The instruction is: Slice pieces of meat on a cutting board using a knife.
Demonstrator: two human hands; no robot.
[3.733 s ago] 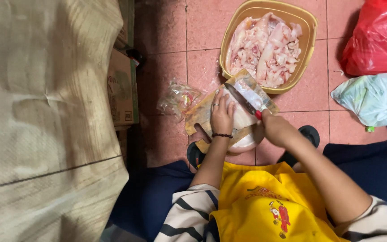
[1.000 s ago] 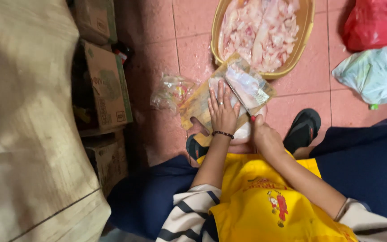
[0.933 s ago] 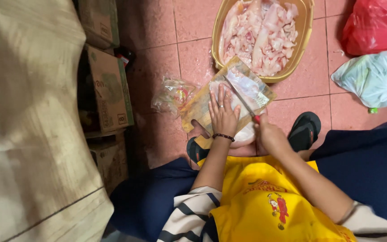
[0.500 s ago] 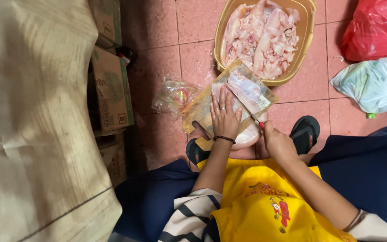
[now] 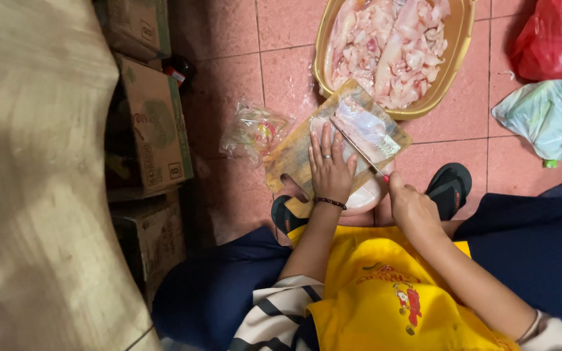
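Head view: right hand (image 5: 412,207) has drawn knife (image 5: 358,151) back across meat (image 5: 359,127).

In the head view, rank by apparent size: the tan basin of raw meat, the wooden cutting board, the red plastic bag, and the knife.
1. Tan basin, largest, though cut off at the top.
2. Wooden cutting board, partly covered by the left hand.
3. Red plastic bag, cropped by the frame, so its rank against the board is unsure.
4. Knife, held by the right hand, smallest.
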